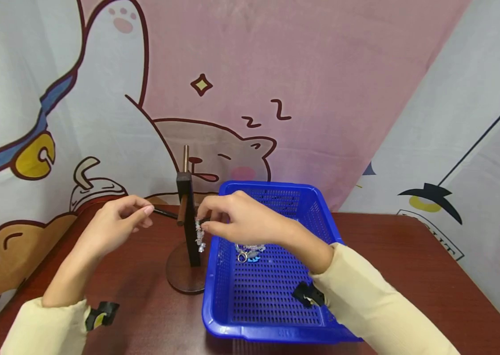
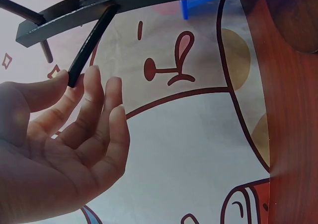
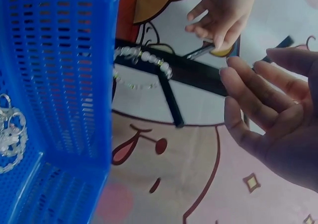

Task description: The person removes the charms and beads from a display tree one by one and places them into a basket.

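Note:
A dark display stand (image 1: 191, 222) with pegs on an upright post and a round base stands on the table. My left hand (image 1: 112, 222) is at its left side, thumb and finger pinching the tip of a dark peg (image 2: 94, 45). From a right-hand peg hangs a clear beaded bracelet (image 3: 149, 57), seen beside the post in the head view. My right hand (image 1: 245, 217) hovers next to that bracelet, above the basket's left edge. In the right wrist view its fingers (image 3: 253, 90) are loosely bent, apart from the beads, with nothing visible between them.
A blue perforated basket (image 1: 276, 333) stands right of the stand, close against its base. Inside lie several beaded bracelets (image 1: 250, 248), a gold-coloured ring and a blue piece. The red-brown table (image 1: 143, 305) meets a cartoon-printed cloth (image 1: 321, 98) behind.

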### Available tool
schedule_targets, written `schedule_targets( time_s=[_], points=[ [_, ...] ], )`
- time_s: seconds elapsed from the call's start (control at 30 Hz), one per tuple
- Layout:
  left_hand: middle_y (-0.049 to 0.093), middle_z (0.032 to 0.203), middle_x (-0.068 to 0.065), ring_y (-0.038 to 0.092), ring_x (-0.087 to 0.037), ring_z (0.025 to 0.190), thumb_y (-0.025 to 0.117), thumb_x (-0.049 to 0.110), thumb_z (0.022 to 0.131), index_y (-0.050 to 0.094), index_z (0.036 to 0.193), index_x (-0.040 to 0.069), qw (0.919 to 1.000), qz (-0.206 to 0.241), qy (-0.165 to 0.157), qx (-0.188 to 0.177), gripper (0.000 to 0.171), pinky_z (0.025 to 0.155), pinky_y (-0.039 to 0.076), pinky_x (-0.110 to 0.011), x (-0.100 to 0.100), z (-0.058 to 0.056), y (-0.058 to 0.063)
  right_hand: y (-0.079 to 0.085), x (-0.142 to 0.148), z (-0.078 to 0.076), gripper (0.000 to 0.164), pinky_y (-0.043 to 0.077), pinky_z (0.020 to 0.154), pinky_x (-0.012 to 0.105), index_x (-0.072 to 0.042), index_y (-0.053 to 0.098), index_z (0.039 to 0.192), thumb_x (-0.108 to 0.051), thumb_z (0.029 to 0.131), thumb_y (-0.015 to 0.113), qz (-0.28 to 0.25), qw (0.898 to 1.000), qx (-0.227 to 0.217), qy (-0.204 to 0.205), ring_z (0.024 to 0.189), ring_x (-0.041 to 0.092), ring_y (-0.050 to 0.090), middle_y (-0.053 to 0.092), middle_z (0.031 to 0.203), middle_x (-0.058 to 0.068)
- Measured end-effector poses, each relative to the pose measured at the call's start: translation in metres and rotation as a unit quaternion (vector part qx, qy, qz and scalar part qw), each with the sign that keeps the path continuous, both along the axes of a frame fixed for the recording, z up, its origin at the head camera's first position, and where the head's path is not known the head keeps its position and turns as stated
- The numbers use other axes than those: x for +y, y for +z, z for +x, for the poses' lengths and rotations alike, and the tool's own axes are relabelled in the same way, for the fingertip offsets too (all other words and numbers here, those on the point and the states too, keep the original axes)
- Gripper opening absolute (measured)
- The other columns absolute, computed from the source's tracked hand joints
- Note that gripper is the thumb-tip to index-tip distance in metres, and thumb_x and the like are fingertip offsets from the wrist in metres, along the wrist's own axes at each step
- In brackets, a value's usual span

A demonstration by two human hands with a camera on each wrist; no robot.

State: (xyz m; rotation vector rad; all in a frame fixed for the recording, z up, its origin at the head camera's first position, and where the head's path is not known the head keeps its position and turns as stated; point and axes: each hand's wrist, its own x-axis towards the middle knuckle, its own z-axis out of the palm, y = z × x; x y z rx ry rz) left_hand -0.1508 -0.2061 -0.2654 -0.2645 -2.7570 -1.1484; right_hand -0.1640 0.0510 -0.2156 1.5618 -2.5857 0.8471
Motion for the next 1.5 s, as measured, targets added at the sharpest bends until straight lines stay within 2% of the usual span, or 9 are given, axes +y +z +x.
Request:
schedule_targets(
  time_s=[0.13, 0.3, 0.4, 0.57, 0.77, 0.93, 1.23, 1.5],
  points=[
    [0.065, 0.078, -0.002, 0.058, -0.015, 0.071, 0.050, 0.026, 0.095, 0.061, 0.102, 0.004, 1.0000, 0.004, 0.002, 0.000, 0.026, 0.063, 0.047, -0.032, 0.000, 0.000, -0.001, -0.005, 0.005, -0.011, 0.006, 0.038, 0.052, 0.020, -0.007, 0.061, 0.091, -0.009, 0.086, 0.059, 0.014, 0.998, -0.011, -0.060, 0.052, 0.004, 0.043, 0.052, 0.060, -0.007],
    [0.065, 0.078, -0.002, 0.059, -0.015, 0.072, 0.050, 0.025, 0.095, 0.061, 0.102, 0.004, 1.0000, 0.008, 0.003, -0.004, 0.025, 0.064, 0.047, -0.032, 0.000, 0.000, -0.001, -0.016, 0.012, -0.025, 0.010, 0.038, 0.050, 0.022, -0.006, 0.061, 0.095, -0.009, 0.086, 0.060, 0.039, 0.988, -0.035, -0.143, 0.049, 0.007, 0.045, 0.052, 0.059, -0.003],
    [0.065, 0.078, -0.002, 0.059, -0.015, 0.072, 0.050, 0.026, 0.095, 0.061, 0.102, 0.004, 0.9999, 0.008, 0.005, -0.006, 0.026, 0.065, 0.047, -0.032, 0.001, 0.001, 0.000, -0.024, 0.016, -0.030, 0.014, 0.038, 0.050, 0.023, -0.006, 0.062, 0.099, -0.010, 0.085, 0.061, 0.060, 0.983, -0.047, -0.167, 0.050, 0.009, 0.046, 0.054, 0.061, -0.001],
    [0.065, 0.079, -0.002, 0.059, -0.016, 0.072, 0.049, 0.029, 0.095, 0.061, 0.102, 0.005, 0.9999, 0.007, 0.008, -0.010, 0.028, 0.065, 0.047, -0.032, 0.001, 0.001, 0.000, -0.034, 0.019, -0.033, 0.018, 0.036, 0.046, 0.021, -0.004, 0.061, 0.102, -0.011, 0.086, 0.060, 0.070, 0.983, -0.064, -0.160, 0.047, 0.007, 0.043, 0.053, 0.060, -0.001],
    [0.065, 0.079, -0.002, 0.059, -0.016, 0.073, 0.049, 0.030, 0.095, 0.061, 0.103, 0.005, 0.9999, 0.002, 0.012, -0.010, 0.028, 0.065, 0.047, -0.032, 0.001, 0.001, 0.000, -0.040, 0.019, -0.032, 0.010, 0.034, 0.044, 0.020, -0.004, 0.060, 0.096, -0.011, 0.088, 0.058, 0.047, 0.985, -0.064, -0.154, 0.046, 0.006, 0.043, 0.054, 0.058, -0.003],
    [0.065, 0.078, -0.002, 0.059, -0.016, 0.072, 0.048, 0.031, 0.095, 0.060, 0.105, 0.006, 0.9998, 0.004, 0.018, -0.009, 0.029, 0.065, 0.047, -0.032, 0.002, -0.001, -0.002, -0.042, 0.019, -0.031, 0.007, 0.035, 0.043, 0.020, -0.006, 0.060, 0.091, -0.011, 0.090, 0.056, 0.036, 0.986, -0.063, -0.153, 0.045, 0.006, 0.043, 0.056, 0.059, -0.002],
    [0.066, 0.077, -0.002, 0.060, -0.019, 0.074, 0.050, 0.029, 0.095, 0.058, 0.104, 0.007, 0.9994, 0.013, 0.029, 0.011, 0.025, 0.064, 0.046, -0.032, 0.004, -0.005, -0.003, -0.043, 0.019, -0.026, 0.007, 0.033, 0.042, 0.019, -0.005, 0.061, 0.086, -0.010, 0.089, 0.057, 0.023, 0.988, -0.054, -0.141, 0.044, 0.004, 0.040, 0.050, 0.055, -0.005],
    [0.066, 0.075, -0.002, 0.061, -0.020, 0.073, 0.051, 0.027, 0.095, 0.057, 0.103, 0.006, 0.9994, 0.013, 0.026, 0.017, 0.023, 0.064, 0.046, -0.032, 0.005, -0.006, -0.003, -0.046, 0.021, -0.025, 0.005, 0.033, 0.043, 0.019, -0.008, 0.059, 0.082, -0.010, 0.087, 0.058, 0.020, 0.988, -0.054, -0.144, 0.044, 0.003, 0.039, 0.049, 0.055, -0.008]
  ],
)
